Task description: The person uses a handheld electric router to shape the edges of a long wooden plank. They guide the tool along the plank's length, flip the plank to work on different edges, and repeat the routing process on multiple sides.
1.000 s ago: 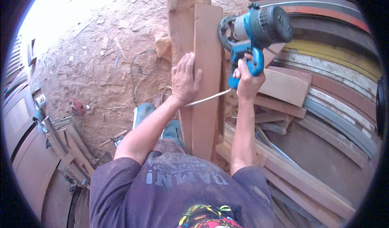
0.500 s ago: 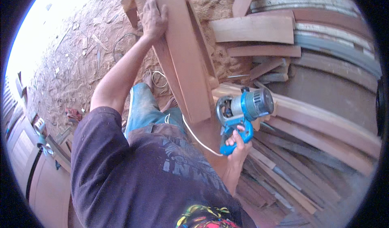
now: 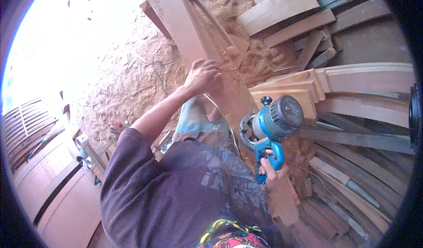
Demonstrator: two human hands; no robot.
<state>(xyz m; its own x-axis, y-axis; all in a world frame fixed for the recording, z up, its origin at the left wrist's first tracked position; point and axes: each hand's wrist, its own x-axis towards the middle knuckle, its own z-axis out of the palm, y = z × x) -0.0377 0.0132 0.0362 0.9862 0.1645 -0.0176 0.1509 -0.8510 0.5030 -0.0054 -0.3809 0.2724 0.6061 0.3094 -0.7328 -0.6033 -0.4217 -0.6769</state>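
Floor (image 3: 132, 76): covered in sawdust and shavings; open room only at upper left, beyond the plank.
Scrap wood (image 3: 352, 116): too many boards to count, stacked along the whole right side, crowding the tool.
Door panels (image 3: 57, 190): two at least, lower left edge.
Plank (image 3: 198, 45): one, long, slanting from top centre down between the hands.
Power tool (image 3: 271, 124): one, blue and grey, just right of the plank's lower stretch.
Left hand (image 3: 203, 77): fingers curled over the plank's edge, holding it.
Right hand (image 3: 272, 171): fingers wrapped tight around the blue handle.
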